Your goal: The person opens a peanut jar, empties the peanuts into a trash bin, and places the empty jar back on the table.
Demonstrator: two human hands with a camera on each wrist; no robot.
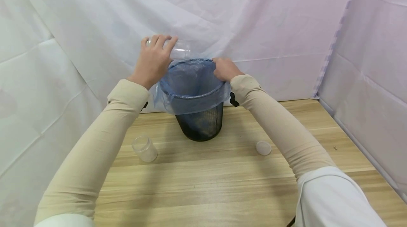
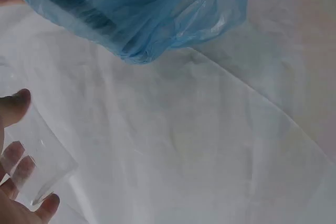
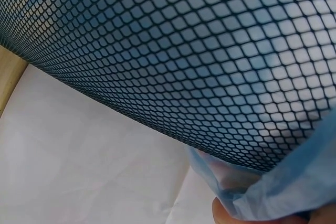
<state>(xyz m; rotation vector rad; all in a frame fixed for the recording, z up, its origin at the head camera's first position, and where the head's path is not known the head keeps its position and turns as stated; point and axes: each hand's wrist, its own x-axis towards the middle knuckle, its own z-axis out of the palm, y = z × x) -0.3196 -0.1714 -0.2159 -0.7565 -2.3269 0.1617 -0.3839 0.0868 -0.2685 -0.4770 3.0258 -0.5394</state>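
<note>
Left hand (image 1: 154, 59) grips clear cup (image 2: 31, 163); right wrist view shows bin mesh (image 3: 173, 51).

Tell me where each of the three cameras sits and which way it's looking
Head: worn high, looking forward and down at the bin on the table; both forearms, left hand holding a clear cup, right hand on the bag rim.
Left wrist: beside the bin, facing the white sheet; fingertips around the cup.
Right wrist: close under the rim, facing the mesh; a fingertip pinching the bag.
Shared: the blue bag shows in all three.
</note>
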